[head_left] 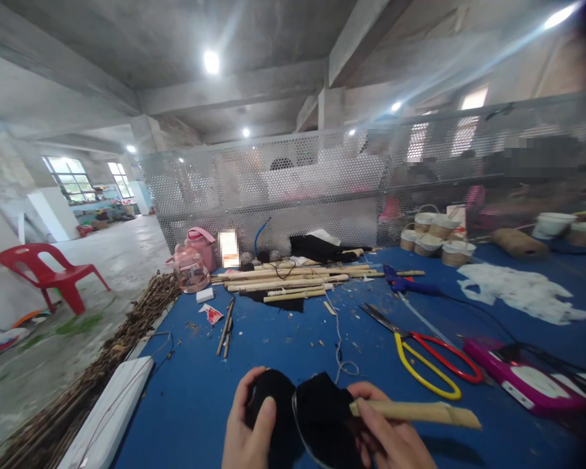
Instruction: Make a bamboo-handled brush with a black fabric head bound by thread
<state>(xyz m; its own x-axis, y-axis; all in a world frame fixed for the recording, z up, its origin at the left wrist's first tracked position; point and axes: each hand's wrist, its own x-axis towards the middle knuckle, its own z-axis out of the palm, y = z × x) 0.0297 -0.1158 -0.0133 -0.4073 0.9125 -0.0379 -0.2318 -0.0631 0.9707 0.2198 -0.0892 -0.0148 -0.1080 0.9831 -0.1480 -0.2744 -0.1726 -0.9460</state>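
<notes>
My left hand [244,423] is closed round a black rounded piece [277,407], thumb lying across its front. Beside that piece is black cloth [325,400], with a thin grey cord [299,420] running down between the two; whether they are joined I cannot tell. Between thumb and fingers, my right hand [388,433] grips a short bamboo stick [430,413] that points right. The stick's left end meets the edge of the black cloth, where my right fingers also touch it. Scissors [415,348] with one yellow and one red handle lie beyond my right hand.
Bamboo sticks [283,281] are piled at the back of the blue table [273,339]. At right are a blue glue gun [410,284], a magenta device [522,378] with cables, white material [520,293] and several small buckets [427,241]. A white box [110,410] lies left.
</notes>
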